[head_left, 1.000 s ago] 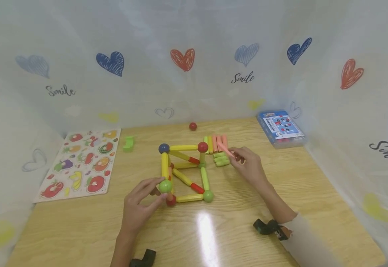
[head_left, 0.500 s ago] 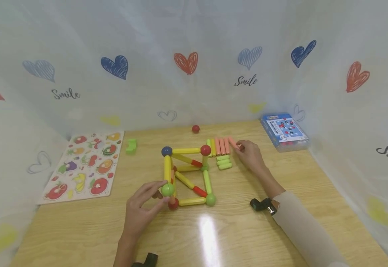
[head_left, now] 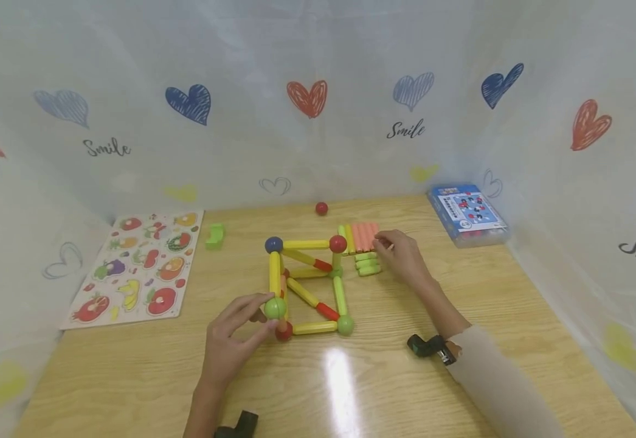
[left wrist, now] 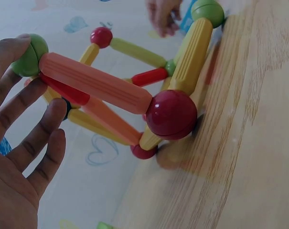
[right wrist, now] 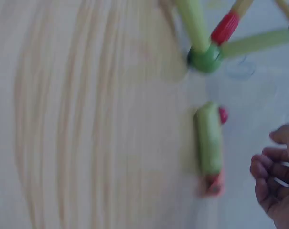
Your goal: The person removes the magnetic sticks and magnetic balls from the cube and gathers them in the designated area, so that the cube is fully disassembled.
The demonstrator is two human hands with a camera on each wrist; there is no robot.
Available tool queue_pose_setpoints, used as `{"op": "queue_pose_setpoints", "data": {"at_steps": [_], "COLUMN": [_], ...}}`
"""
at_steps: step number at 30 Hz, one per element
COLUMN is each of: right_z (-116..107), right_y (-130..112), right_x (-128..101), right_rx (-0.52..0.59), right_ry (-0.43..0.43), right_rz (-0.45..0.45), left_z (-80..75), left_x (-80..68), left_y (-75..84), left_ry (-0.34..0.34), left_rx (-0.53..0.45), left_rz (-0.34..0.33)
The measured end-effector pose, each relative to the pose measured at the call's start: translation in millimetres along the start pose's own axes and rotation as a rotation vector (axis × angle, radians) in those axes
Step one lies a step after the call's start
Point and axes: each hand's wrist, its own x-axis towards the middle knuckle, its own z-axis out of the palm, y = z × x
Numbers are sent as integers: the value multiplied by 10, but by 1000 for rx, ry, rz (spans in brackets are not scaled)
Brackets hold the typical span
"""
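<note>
At the near left upper corner of the open frame of coloured, plastic-looking rods and balls (head_left: 303, 292), the glossy green ball (head_left: 275, 308) is pinched between thumb and forefinger of the bare left hand (head_left: 233, 337). That grip is best kept light, so that no joint is pulled loose. To the right of the frame, short lime-green ribbed rods (head_left: 368, 264) are laid side by side. Farther right of the frame, the bare right hand (head_left: 402, 258) is held with fingers loosely curled and nothing seen gripped; whether the end rod is touched cannot be told. Just beyond the short rods, long pink rods (head_left: 365, 236) are lined up; squaring seems under way, best done by gentle sideways nudges. Beyond the frame, a glossy red ball (head_left: 321, 208) is seen.
</note>
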Motion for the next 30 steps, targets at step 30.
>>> {"op": "queue_pose_setpoints", "data": {"at_steps": [30], "right_z": [-28], "right_y": [-891], "right_x": [221], "right_rx": [247], "right_ry": [-175], "right_rz": [-228], "left_z": [30], "left_x": [-82], "left_y": [-200], "left_ry": [3], "left_rx": [6], "left_rz": [-40]}}
